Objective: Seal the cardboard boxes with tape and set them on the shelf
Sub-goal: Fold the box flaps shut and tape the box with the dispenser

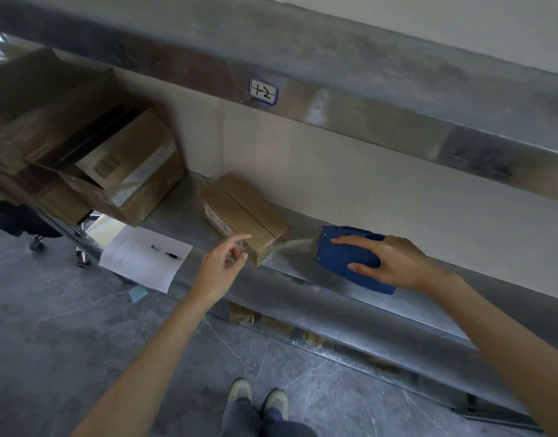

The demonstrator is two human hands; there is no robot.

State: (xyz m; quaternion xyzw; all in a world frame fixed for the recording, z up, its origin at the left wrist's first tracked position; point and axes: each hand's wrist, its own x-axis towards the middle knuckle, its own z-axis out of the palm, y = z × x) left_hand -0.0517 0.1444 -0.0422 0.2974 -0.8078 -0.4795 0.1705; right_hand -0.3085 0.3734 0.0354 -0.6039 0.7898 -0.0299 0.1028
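Clasping the tape dispenser (344, 258) palm-down, right hand (396, 263) rests near the box (243, 212).

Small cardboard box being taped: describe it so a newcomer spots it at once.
Find the metal shelf under the 1-2 label. The small cardboard box lies between the pile of larger boxes and the blue tape dispenser. Only it has clear tape stretching to the dispenser.

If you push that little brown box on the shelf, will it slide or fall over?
It would probably slide, not tip: the small cardboard box lies flat and low on the smooth metal shelf. It likely feels stiff, with straight edges. The tape strip joining it to the blue tape dispenser might tug it.
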